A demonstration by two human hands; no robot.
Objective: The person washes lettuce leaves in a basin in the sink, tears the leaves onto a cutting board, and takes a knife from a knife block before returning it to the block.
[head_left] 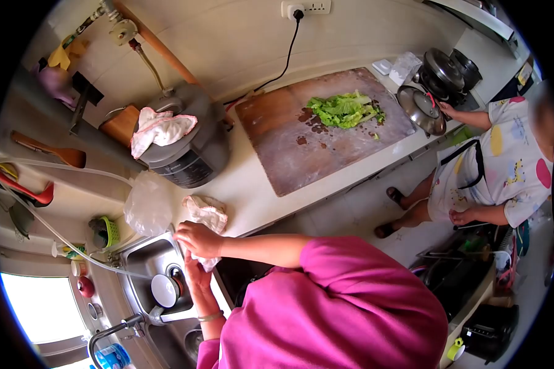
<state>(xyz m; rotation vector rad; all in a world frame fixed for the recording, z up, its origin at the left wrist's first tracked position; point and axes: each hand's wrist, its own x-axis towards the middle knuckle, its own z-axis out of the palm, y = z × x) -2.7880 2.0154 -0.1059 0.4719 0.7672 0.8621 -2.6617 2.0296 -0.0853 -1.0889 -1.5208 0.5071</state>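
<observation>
My right hand (pixel 198 239) is closed, fingers bent, just above my left hand (pixel 198 274) at the sink's edge. A white cloth (pixel 210 264) hangs between them, bunched at my left fingers, and my right hand is on it too; the exact grip is partly hidden. Beyond my right hand, a pink-edged white cloth (pixel 206 213) lies crumpled on the counter. A clear plastic bag (pixel 149 203) rests to its left. The metal sink (pixel 143 253) holds a white bowl (pixel 165 290) beside the drain.
Leafy greens (pixel 346 111) lie on a large wet cutting board (pixel 277 154). A dark rice cooker (pixel 191 161) carries another cloth (pixel 160 129). At right, a person (pixel 492 157) reaches one hand to a steel lidded pan (pixel 421 111). The faucet (pixel 108 332) stands by the window.
</observation>
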